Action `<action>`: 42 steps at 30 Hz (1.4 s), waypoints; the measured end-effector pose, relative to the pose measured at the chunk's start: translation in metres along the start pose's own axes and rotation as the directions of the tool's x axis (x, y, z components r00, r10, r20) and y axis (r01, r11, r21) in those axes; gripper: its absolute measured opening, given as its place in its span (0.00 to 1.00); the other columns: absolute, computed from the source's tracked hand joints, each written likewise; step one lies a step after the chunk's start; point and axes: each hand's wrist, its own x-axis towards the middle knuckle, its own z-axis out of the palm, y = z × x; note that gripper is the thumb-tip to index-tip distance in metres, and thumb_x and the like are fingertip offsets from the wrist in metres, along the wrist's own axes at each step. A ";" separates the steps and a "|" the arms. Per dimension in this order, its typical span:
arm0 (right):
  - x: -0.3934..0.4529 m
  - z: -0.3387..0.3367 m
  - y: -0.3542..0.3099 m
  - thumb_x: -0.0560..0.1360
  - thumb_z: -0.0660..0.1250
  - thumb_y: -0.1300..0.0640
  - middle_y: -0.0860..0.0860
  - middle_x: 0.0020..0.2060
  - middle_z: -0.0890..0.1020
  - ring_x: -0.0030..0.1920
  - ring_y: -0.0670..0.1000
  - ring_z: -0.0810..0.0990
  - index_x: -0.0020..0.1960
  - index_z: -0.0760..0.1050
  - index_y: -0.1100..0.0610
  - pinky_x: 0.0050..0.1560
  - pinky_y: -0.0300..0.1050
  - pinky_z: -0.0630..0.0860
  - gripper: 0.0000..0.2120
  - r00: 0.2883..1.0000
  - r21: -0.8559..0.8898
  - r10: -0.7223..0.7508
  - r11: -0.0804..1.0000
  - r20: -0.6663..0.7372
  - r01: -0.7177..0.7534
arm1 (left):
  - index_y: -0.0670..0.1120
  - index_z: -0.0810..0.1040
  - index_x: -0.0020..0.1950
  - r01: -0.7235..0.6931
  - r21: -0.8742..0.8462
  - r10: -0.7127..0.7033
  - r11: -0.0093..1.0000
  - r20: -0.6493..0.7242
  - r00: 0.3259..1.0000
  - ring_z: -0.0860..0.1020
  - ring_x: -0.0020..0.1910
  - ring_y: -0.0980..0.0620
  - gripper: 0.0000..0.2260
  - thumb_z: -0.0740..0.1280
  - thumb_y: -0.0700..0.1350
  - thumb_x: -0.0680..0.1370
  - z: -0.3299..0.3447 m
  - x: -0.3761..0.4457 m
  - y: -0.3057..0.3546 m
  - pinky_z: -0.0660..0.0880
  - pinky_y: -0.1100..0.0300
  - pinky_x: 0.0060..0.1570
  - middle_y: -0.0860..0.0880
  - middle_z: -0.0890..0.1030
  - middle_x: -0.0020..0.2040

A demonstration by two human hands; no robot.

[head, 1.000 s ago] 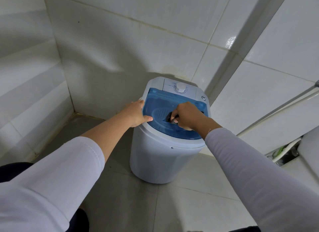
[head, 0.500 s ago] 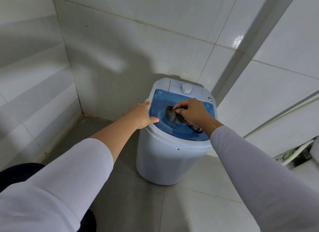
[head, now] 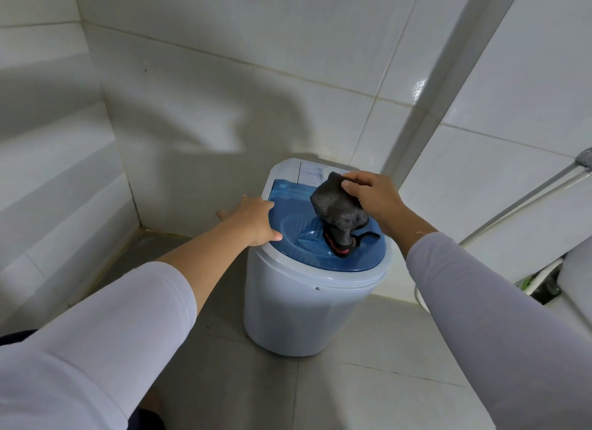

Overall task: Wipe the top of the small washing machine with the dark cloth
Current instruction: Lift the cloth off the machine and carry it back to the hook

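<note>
Washer [head: 307, 308] stands on the tiled floor in a corner, white tub, blue lid [head: 290, 207] on top, white control panel [head: 312, 173] at the rear of the lid.

Left hand [head: 256, 220]: lies flat and spread on the lid's left edge, thumb hooked over the front rim. Holds nothing; looks like bracing.

Right hand [head: 373, 194]: over the rear right of the lid, fingers pinched on the cloth [head: 336, 212]. The cloth hangs bunched from that pinch; its lower end, with a red-edged bit and a dark loop, drapes into the lid's recess near the front right. Most of the cloth is lifted off the lid; only the tail seems to touch.

Step, as I read it: cloth gathered in hand, wiping stroke not yet laid down. 1 hand steadies, 1 works.

Next move calls for: flatten the cloth under the palm, press onto the lid, sweep across the lid and panel. Mind the loose loop catching in the recess.
</note>
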 end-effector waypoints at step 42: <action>0.054 -0.044 -0.068 0.71 0.72 0.58 0.47 0.36 0.79 0.38 0.45 0.75 0.48 0.80 0.54 0.37 0.38 0.70 0.06 0.937 -0.116 -0.015 0.992 0.349 0.059 | 0.50 0.80 0.51 -0.307 -0.562 0.203 0.768 -0.242 0.949 0.76 0.47 0.51 0.06 0.66 0.49 0.77 -0.123 0.042 0.037 0.72 0.60 0.46 0.49 0.80 0.49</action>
